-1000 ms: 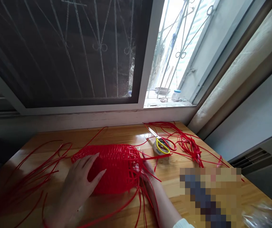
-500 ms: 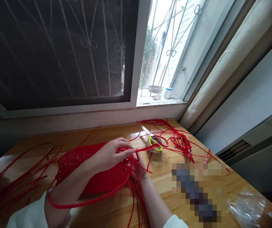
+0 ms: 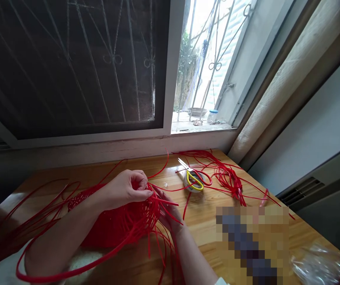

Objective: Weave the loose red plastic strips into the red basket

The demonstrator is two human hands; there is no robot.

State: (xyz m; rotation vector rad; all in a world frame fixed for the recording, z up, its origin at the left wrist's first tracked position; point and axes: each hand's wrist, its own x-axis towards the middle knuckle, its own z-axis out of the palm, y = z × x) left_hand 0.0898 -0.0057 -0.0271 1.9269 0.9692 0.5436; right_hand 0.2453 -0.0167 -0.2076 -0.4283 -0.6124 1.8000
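A red woven bag or basket [image 3: 107, 229] lies on its side in front of me, with loose plastic cords sticking out at its right end. At that end, the thumb and fingers of my left hand [image 3: 131, 189] are pinched on a thin red cord. My right hand [image 3: 171, 217] holds the same edge from the right, its fingers partly hidden behind the cords. A long thick red strand [image 3: 98, 259] loops from the work, round under my left forearm. Several cut ends hang below my right hand.
Scissors with red and yellow handles [image 3: 198, 183] rest on a tape roll [image 3: 189, 187] beyond my right hand. A bundle of red cords [image 3: 232, 183] lies at the back right. Clear plastic wrapping [image 3: 318, 265] and a blurred-out dark object [image 3: 247, 245] are at the right. More cords [image 3: 45, 209] trail left.
My left hand has moved left and slightly up, drawing the cord back toward the weave. My right hand has shifted slightly left. The thick strand's loop has swung lower and further left.
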